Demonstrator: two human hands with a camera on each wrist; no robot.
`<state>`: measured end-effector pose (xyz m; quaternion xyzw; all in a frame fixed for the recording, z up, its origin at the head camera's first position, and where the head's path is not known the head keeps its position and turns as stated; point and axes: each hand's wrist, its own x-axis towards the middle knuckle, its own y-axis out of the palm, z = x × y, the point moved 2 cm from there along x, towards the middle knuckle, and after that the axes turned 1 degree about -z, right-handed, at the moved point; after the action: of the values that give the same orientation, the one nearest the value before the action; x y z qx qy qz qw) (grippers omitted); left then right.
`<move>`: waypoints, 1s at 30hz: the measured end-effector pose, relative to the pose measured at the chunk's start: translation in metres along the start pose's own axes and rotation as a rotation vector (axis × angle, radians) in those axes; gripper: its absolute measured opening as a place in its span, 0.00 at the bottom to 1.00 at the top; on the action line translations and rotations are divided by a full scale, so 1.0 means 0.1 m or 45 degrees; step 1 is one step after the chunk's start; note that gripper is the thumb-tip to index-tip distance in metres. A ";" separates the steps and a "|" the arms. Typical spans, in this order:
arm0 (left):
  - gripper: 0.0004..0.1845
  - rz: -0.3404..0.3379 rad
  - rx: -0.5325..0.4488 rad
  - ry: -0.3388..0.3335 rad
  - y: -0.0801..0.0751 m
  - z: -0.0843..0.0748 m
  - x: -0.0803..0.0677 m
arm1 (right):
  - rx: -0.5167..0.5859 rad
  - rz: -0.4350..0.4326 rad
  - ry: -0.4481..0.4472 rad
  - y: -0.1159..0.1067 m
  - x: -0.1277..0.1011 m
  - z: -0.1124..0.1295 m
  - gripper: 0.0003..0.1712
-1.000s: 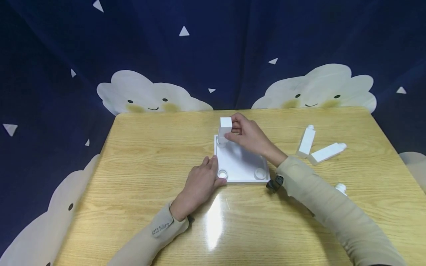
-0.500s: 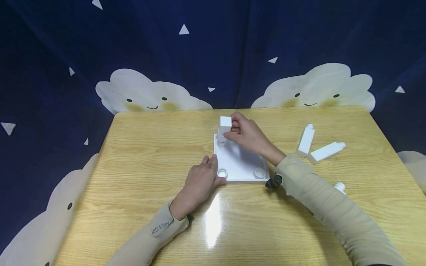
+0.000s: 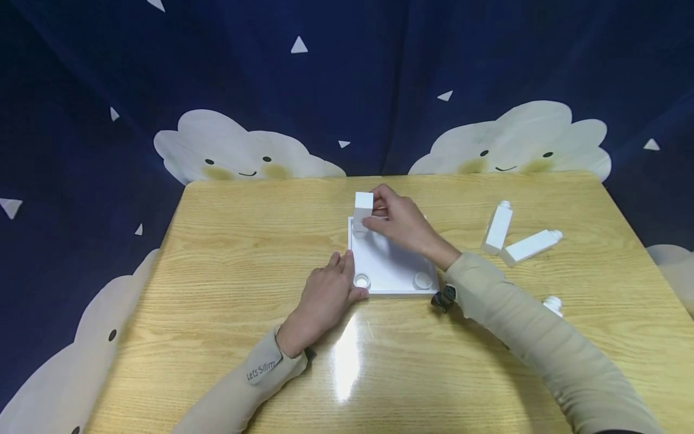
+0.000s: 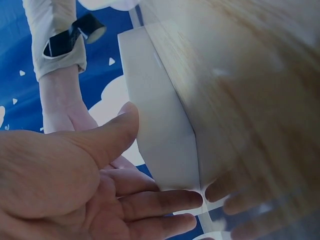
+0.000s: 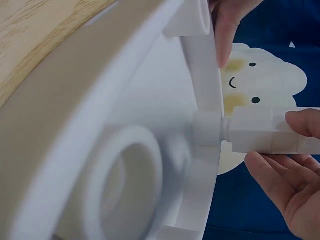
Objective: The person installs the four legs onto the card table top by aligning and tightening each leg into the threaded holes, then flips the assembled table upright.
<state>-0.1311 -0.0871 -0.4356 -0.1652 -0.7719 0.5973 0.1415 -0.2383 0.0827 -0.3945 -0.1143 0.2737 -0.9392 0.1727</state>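
A square white board (image 3: 393, 265) with a raised rim and ring-shaped sockets at its corners lies on the table. My right hand (image 3: 403, 224) pinches a square white leg (image 3: 363, 205) between thumb and fingers. That leg stands upright over the back-left socket (image 5: 207, 128); in the right wrist view a short stretch of its narrow neck shows between them. With nearly straight fingers along the left edge and the thumb at the front, my left hand (image 3: 325, 295) touches the board's front-left corner. The front-left socket (image 3: 368, 282) and front-right socket (image 3: 430, 281) hold nothing.
Two more white legs with threaded ends, one upper (image 3: 497, 229) and one lower (image 3: 532, 247), lie on the table (image 3: 244, 241) at right. The end of another leg (image 3: 553, 305) shows beyond the right sleeve. A dark blue cloud-patterned curtain (image 3: 347, 78) hangs behind.
The leg's top has shifted slightly left, so it stands a little straighter over the socket, the right hand moving with it. My left hand stays in place against the board.
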 end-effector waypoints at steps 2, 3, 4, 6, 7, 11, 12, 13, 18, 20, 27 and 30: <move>0.46 -0.001 0.016 0.002 -0.01 0.00 0.00 | -0.012 -0.007 -0.005 0.00 0.01 0.00 0.20; 0.46 -0.002 0.023 0.002 -0.01 0.00 0.00 | -0.024 -0.008 -0.009 0.00 0.01 0.00 0.21; 0.46 -0.003 0.027 0.003 -0.01 0.00 -0.01 | -0.043 -0.011 -0.017 0.00 0.01 -0.01 0.21; 0.46 -0.004 0.033 0.003 -0.01 0.00 -0.01 | -0.093 -0.014 -0.037 0.01 0.02 -0.01 0.23; 0.46 -0.004 0.032 0.004 -0.01 0.00 -0.01 | -0.117 -0.013 -0.048 0.01 0.02 -0.02 0.24; 0.46 -0.003 0.021 0.005 -0.01 -0.01 -0.01 | -0.184 -0.015 -0.089 0.02 0.02 -0.02 0.26; 0.46 -0.002 0.019 0.005 -0.01 -0.01 -0.01 | -0.187 -0.015 -0.097 0.02 0.02 -0.02 0.26; 0.46 -0.003 0.020 0.006 -0.01 -0.01 -0.01 | -0.188 -0.015 -0.103 0.02 0.02 -0.02 0.27; 0.46 0.004 0.028 0.007 -0.02 -0.02 0.00 | -0.227 -0.023 -0.104 0.01 0.04 -0.02 0.35; 0.46 0.013 0.026 0.003 -0.02 -0.02 0.00 | -0.251 -0.027 -0.093 0.01 0.05 -0.04 0.36; 0.46 0.036 0.030 -0.007 -0.02 -0.02 0.01 | -0.255 -0.057 -0.065 0.01 0.08 -0.07 0.32; 0.46 0.024 0.035 -0.002 -0.02 -0.02 0.01 | -0.252 -0.071 -0.061 0.01 0.08 -0.07 0.30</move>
<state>-0.1312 -0.0854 -0.4330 -0.1701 -0.7621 0.6095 0.1373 -0.2475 0.0819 -0.3995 -0.1609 0.3577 -0.9090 0.1408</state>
